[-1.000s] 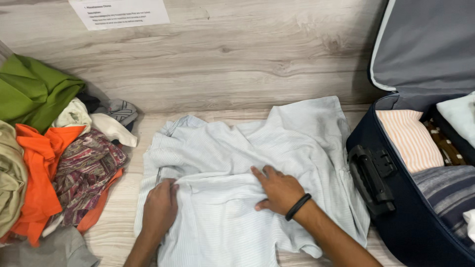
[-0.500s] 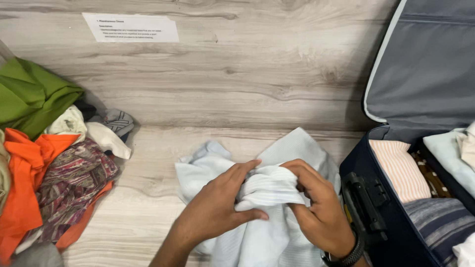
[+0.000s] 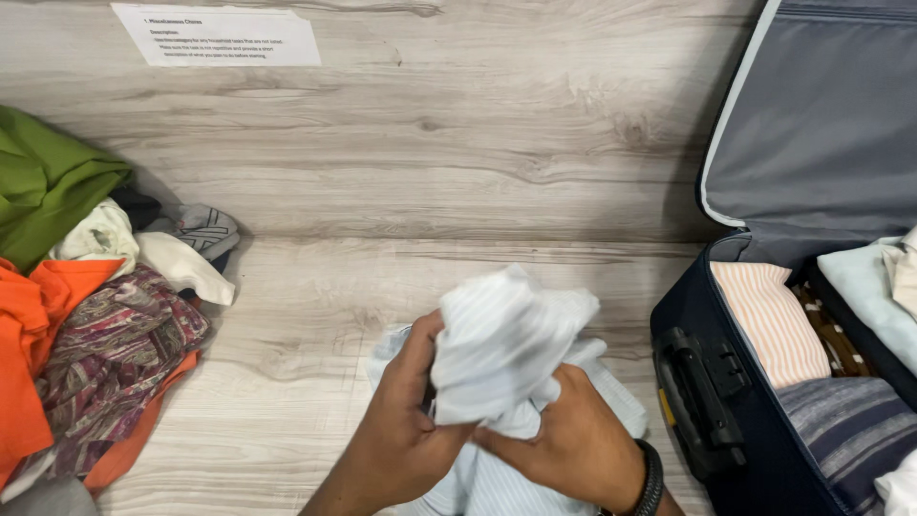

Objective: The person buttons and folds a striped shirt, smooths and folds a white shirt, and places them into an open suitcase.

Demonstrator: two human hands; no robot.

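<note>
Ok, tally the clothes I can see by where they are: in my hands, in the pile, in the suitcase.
In the hands: 1, the pale blue shirt, gripped by left hand and right hand.
Loose pile on the left: at least 6 visible, in green, orange, cream, patterned maroon, grey print and grey.
In the open suitcase: at least 5 folded pieces visible.
Total: about 12.

Pale blue-white shirt (image 3: 506,349) with fine stripes, bunched into a crumpled wad and lifted off the wooden floor. Upper part gathered into a rounded, creased bundle, slightly blurred; lower part hanging loose and trailing down toward the bottom edge of the view. Clutched from both sides, low in the middle of the scene, just left of the open dark suitcase.
</note>
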